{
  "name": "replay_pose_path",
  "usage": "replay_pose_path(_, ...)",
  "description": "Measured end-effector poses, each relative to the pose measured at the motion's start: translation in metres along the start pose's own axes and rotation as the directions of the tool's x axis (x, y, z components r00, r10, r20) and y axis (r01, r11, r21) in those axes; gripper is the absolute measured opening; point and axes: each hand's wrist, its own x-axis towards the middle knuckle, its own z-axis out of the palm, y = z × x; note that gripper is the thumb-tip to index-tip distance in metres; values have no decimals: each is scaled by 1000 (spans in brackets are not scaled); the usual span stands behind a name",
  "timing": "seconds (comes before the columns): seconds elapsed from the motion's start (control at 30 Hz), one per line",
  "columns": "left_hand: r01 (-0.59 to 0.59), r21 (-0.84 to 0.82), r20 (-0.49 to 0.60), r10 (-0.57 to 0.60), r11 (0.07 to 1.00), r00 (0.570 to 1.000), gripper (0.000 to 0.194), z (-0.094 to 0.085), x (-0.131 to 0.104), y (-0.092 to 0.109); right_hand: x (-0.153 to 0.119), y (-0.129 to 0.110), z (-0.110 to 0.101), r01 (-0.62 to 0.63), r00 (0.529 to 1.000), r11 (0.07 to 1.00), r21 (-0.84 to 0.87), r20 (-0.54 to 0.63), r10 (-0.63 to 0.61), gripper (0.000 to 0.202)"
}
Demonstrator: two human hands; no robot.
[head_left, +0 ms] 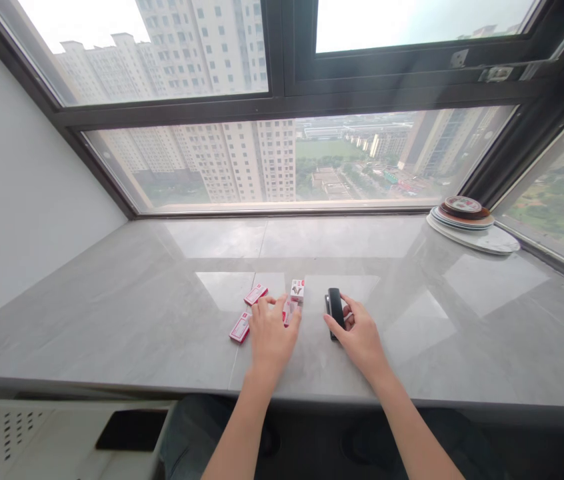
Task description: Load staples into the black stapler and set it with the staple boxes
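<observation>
Hold Points

I am viewing small boxes point(240, 328) lying on the worktop point(152, 320), likely light and crushable; edges are offering hold. The left hand point(273, 333) is spanning some; I cannot tell its grip. Next, the black stapler point(334, 304), probably rigid, is being grasped by its sides in the right hand point(361, 337).

Both bare forearms point(243, 421) are extended forward. The bare left hand point(273, 333) is held palm down, fingers point(265, 308) bent, its grip unconfirmed. The bare right hand point(361, 335) is turned inward, thumb point(335, 327) and fingers curled in a grip.
</observation>
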Motion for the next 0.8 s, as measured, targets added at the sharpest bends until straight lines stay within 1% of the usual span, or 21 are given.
replay_pose_path(0.07,-20,7,49,20,1000,999,50,12,8,11,-4,-3,-2,36,999,999,-40,-23,-37,57)
replay_pose_path(0.13,-26,7,69,26,1000,997,60,20,13,10,-10,-6,-6,65,996,994,-93,-60,-70,48)
replay_pose_path(0.17,-20,3,64,20,1000,998,61,21,13,7,-12,-7,-9,80,993,990,-115,-79,-90,44)
replay_pose_path(0.2,-11,-5,58,11,1000,998,58,21,12,3,-15,-8,-12,98,990,987,-130,-92,-110,40)
replay_pose_path(0.27,-10,-35,63,12,999,998,44,18,4,-4,-17,-8,-17,136,984,981,-139,-97,-150,36)
replay_pose_path(0.3,-25,-59,78,30,998,996,37,15,-1,-7,-17,-8,-18,152,982,979,-135,-88,-165,34)
replay_pose_path(0.37,-90,-123,118,104,988,988,29,7,-14,-7,-13,-8,-19,175,982,977,-123,-48,-182,33)
replay_pose_path(0.4,-130,-158,131,151,979,980,29,4,-20,-6,-11,-10,-18,189,981,975,-115,-17,-192,33)
replay_pose_path(0.53,-276,-240,156,317,931,935,41,-9,-37,-1,-1,-24,-5,259,962,962,-83,114,-249,38)
replay_pose_path(0.63,-316,-258,185,367,913,911,41,-15,-39,-3,-1,-42,12,242,960,968,-61,159,-230,39)
replay_pose_path(0.7,-323,-261,203,379,910,903,41,-18,-39,-7,-4,-55,24,201,972,976,-89,138,-188,37)
replay_pose_path(0.8,-325,-266,222,386,907,895,50,-18,-40,-12,-7,-70,39,141,990,979,-147,47,-135,30)
